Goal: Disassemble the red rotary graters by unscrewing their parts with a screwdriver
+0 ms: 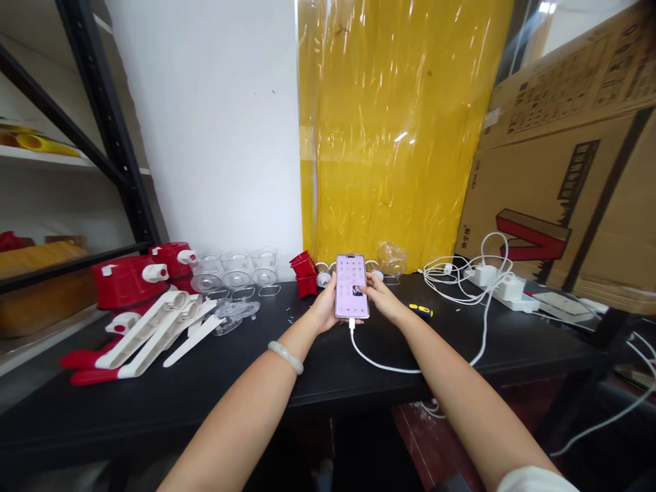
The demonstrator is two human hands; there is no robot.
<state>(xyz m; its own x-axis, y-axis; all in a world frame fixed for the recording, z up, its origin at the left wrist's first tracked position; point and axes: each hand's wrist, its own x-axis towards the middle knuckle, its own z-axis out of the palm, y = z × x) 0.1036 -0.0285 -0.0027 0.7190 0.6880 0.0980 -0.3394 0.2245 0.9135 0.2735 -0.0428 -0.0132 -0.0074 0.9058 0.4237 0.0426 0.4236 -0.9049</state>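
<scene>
A smartphone (347, 294) with a lit pale pink screen of icons is held upright over the black table. Its left edge rests in my left hand (324, 306), whose fingers go behind it out of sight. My right hand (382, 298) grips the right side, with the thumb over the screen beside a small dark picture. From the phone's bottom edge a white charging cable (376, 363) curves right, passing behind my right forearm. Behind the phone, partly covered, stand red square parts (306, 275) and several small round parts (322, 275).
Left on the table (328, 372) lie white handles (154, 335) with red ends, red housings (128, 281) and clear plastic cups (238, 270). To the right are a yellow-and-black tool (420, 310), chargers with tangled cables (507, 290) and a large cardboard box (564, 171). A yellow plastic sheet (394, 137) hangs behind.
</scene>
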